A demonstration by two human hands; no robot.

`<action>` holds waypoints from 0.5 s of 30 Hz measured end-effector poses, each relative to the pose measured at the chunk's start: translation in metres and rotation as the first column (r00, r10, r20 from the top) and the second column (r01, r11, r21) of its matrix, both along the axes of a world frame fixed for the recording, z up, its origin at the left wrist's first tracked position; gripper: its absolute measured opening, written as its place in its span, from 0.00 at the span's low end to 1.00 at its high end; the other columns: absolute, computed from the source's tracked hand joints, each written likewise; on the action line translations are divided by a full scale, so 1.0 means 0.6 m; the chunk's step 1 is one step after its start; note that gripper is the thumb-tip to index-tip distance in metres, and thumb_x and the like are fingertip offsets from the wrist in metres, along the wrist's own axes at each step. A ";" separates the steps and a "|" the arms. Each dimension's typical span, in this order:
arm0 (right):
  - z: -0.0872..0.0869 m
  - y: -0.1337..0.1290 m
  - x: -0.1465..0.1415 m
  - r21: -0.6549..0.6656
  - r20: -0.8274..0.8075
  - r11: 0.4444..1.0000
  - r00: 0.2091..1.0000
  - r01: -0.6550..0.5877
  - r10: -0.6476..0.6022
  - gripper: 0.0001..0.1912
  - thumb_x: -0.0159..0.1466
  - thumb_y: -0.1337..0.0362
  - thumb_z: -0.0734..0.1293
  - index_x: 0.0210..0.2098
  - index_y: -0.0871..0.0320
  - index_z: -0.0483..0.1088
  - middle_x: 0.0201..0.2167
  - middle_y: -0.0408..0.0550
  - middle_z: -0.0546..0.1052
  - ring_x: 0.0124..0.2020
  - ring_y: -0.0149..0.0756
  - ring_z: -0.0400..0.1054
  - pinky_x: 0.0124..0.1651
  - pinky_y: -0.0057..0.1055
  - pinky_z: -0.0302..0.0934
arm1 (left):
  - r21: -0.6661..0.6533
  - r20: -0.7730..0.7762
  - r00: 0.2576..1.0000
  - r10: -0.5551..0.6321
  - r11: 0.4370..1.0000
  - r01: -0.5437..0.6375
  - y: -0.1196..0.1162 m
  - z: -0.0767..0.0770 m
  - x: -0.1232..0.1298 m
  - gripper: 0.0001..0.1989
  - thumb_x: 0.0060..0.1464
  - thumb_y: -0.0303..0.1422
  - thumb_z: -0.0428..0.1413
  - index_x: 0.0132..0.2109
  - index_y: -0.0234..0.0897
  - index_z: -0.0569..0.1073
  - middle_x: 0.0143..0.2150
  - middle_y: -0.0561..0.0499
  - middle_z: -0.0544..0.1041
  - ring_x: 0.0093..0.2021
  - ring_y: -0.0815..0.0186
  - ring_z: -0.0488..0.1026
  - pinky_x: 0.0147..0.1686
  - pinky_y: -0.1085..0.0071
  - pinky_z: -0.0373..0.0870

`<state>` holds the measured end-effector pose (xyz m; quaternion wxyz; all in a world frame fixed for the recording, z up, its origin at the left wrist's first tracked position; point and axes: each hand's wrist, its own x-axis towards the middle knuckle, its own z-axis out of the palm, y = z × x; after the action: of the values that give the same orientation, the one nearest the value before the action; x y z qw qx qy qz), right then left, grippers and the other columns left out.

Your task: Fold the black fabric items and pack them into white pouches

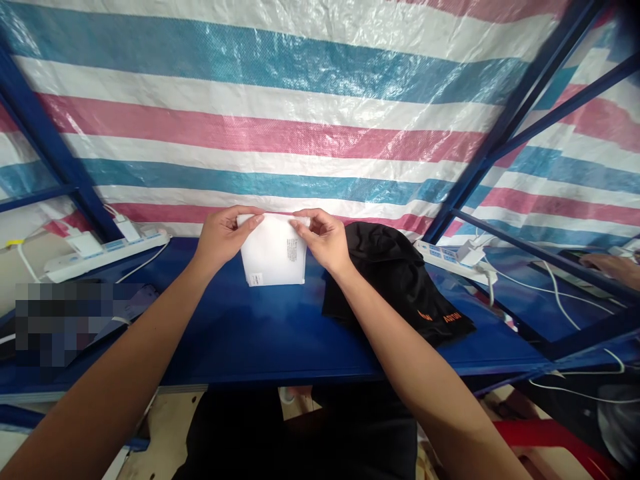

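Observation:
A white, flat plastic packaging bag (270,257) with small dark print and a label near its lower left corner hangs upright over the blue table. Its upper left corner is pinched by my left hand (227,233), thumb in front. At the upper right corner my right hand (323,237) pinches it the same way. Whether anything is inside the bag I cannot tell. Right beside my right forearm lies a black cloth garment (395,280) with orange lettering, partly hidden by that arm.
White power strips with plugged-in chargers stand left (110,253) and right (455,261) on the blue table (240,347). Blue metal posts (500,133) frame a striped plastic sheet (280,133) behind. White cables run along both sides. Another person's hand (617,268) shows at far right.

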<state>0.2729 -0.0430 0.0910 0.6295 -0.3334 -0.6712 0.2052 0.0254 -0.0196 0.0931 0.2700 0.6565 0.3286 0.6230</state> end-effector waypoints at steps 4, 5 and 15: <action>0.006 0.005 0.001 0.019 0.064 0.999 0.997 0.033 -0.034 0.13 0.68 0.50 0.77 0.48 0.48 0.84 0.33 0.43 0.77 0.34 0.39 0.70 0.42 0.38 0.70 | 0.076 -0.170 0.978 0.121 0.991 -0.109 0.008 0.003 -0.002 0.13 0.60 0.45 0.71 0.48 0.45 0.89 0.19 0.58 0.65 0.20 0.69 0.60 0.23 0.70 0.56; 0.006 0.004 0.000 0.033 0.077 0.999 0.996 0.040 -0.042 0.13 0.68 0.51 0.77 0.48 0.48 0.84 0.36 0.44 0.79 0.36 0.40 0.71 0.44 0.39 0.70 | 0.070 -0.164 0.980 0.111 0.992 -0.101 0.008 0.004 -0.001 0.13 0.60 0.45 0.71 0.48 0.45 0.89 0.20 0.57 0.67 0.21 0.69 0.62 0.23 0.71 0.59; 0.000 -0.012 -0.010 0.106 0.088 0.991 0.992 0.085 -0.094 0.12 0.72 0.49 0.73 0.47 0.47 0.85 0.46 0.48 0.83 0.44 0.44 0.75 0.49 0.42 0.71 | -0.161 0.105 0.970 -0.219 0.959 0.234 0.007 -0.033 0.008 0.47 0.46 0.43 0.79 0.71 0.44 0.74 0.51 0.43 0.86 0.47 0.51 0.86 0.43 0.63 0.83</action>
<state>0.2667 -0.0500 0.0910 0.6223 -0.3398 -0.6937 0.1265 0.0301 -0.0153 0.0736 0.4092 0.6363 0.2920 0.5851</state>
